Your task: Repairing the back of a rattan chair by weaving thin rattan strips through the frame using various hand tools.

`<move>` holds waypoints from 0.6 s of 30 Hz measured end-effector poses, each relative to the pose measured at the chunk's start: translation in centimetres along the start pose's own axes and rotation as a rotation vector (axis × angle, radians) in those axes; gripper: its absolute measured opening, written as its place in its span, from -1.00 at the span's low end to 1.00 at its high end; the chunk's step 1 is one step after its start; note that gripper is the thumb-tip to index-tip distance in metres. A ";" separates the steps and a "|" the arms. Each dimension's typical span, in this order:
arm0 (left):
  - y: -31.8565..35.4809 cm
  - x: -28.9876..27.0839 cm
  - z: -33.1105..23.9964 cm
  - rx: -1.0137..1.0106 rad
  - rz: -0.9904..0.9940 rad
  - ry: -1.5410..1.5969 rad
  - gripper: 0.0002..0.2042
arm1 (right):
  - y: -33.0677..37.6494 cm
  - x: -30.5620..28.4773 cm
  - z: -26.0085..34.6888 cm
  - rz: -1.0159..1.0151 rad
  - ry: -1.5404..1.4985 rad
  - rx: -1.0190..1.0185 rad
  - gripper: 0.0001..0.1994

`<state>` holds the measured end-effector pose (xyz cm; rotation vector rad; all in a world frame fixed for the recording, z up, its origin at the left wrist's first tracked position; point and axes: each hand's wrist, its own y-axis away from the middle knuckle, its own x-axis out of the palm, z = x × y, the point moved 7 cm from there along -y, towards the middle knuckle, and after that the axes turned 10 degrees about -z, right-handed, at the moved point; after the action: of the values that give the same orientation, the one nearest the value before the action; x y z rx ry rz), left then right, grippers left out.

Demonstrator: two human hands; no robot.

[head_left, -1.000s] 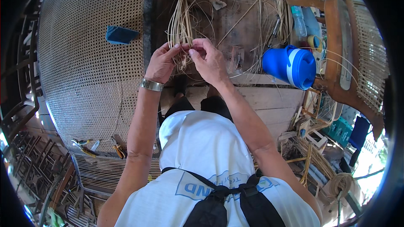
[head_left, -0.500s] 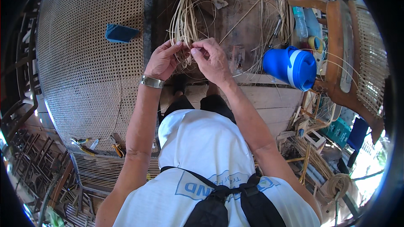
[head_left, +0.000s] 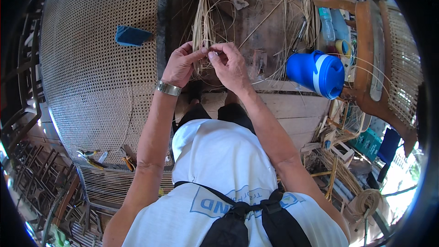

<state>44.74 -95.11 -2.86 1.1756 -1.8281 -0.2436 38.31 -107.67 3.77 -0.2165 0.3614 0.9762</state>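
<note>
A bundle of pale cane strands hangs down over a wooden workbench. My left hand, with a metal watch on its wrist, pinches the lower end of the bundle. My right hand meets it from the right, its fingertips closed on a thin strand at the same spot. Both hands touch each other at the thumbs.
A large woven cane panel stands to the left with a blue block on it. A blue jug lies on the bench at right, beside a wooden chair frame, loose strands and small tools.
Both hands have stayed together at the bundle's lower end, with small finger movements on the strand. The bundle looks gathered tighter.
</note>
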 end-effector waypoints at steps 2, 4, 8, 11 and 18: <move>-0.1 -0.1 0.0 0.060 -0.016 -0.076 -0.71 | -0.3 0.2 -0.9 0.005 -0.051 0.060 -0.84; -0.4 -0.6 0.5 0.075 -0.028 -0.125 -0.69 | -0.8 0.3 -1.9 0.007 -0.101 0.117 -0.84; -0.5 -0.7 0.7 0.078 -0.072 -0.194 -0.66 | -1.0 1.6 -4.4 0.108 -0.473 0.464 -0.85; -0.6 -0.8 0.7 0.096 -0.081 -0.189 -0.65 | -0.6 2.1 -4.5 0.146 -0.585 0.566 -0.87; -0.4 -1.1 1.4 0.033 -0.070 -0.202 -0.76 | -0.9 -0.1 -6.8 -0.031 -0.477 0.565 -0.88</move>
<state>44.00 -94.82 -4.52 1.2773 -1.9738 -0.3857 37.62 -110.52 -2.39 0.5164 0.1811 0.8286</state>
